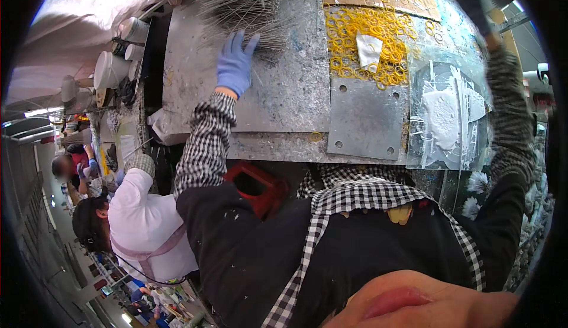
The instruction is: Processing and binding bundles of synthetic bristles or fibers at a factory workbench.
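- Thin wires lie in a loose heap on your grey bench board, between 11 and 12 o'clock.
- Your left hand, in a blue glove, is open, fingers stretched toward 12 o'clock, tips at the heap's near edge.
- Your right hand reaches out at 2 o'clock, too blurred to tell whether it is open or closed.
- White buckets sit beyond your bench at 10 o'clock; their contents are hidden.
- Clear sheet, just before 3 o'clock, bears a white mass.
- Yellow rings lie loose at 1 o'clock, beside a holed metal plate.
- Wires splay several ways, many with long axes roughly from 9 toward 3 o'clock, others crossing.
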The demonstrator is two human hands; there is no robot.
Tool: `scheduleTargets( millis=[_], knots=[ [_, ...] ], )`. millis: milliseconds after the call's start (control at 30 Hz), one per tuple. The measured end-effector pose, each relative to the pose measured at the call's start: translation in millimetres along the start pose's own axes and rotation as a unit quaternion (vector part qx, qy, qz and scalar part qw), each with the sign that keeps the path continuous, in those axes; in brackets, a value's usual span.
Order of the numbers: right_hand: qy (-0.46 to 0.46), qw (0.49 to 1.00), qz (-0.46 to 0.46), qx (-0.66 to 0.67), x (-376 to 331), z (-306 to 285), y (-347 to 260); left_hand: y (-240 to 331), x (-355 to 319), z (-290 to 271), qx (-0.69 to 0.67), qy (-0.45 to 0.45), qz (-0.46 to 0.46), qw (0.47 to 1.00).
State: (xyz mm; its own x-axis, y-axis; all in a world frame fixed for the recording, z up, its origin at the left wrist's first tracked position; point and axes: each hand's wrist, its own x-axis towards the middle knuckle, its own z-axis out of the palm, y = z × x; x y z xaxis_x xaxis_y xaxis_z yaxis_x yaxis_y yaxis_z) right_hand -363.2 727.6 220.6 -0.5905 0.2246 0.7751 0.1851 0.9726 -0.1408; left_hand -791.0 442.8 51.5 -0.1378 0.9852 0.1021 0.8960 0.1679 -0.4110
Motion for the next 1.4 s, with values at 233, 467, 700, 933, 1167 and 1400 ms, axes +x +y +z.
scheduleTargets(
  millis=[233,467,700,933,1167,1400],
  knots=[
    [-0.202,0.978,0.039,-0.035,-30,282,-69,-9,84,-1,0.002,0.066,0.016,0.998],
    [-0.217,0.974,-0.010,-0.067,-30,293,-44,-26,110,-15,0.008,0.010,-0.022,1.000],
    [-0.216,0.975,-0.042,0.016,-9,260,13,-46,119,0,-0.053,0.035,-0.010,0.998],
    [-0.357,0.895,0.242,-0.108,12,284,-5,-43,123,6,-0.043,0.036,0.003,0.998],
    [-0.388,0.846,0.355,-0.090,64,301,-6,-51,116,6,-0.043,0.004,-0.028,0.999],
    [-0.461,0.837,0.267,-0.123,18,348,73,-28,130,13,0.007,0.066,0.001,0.998]
  ],
)
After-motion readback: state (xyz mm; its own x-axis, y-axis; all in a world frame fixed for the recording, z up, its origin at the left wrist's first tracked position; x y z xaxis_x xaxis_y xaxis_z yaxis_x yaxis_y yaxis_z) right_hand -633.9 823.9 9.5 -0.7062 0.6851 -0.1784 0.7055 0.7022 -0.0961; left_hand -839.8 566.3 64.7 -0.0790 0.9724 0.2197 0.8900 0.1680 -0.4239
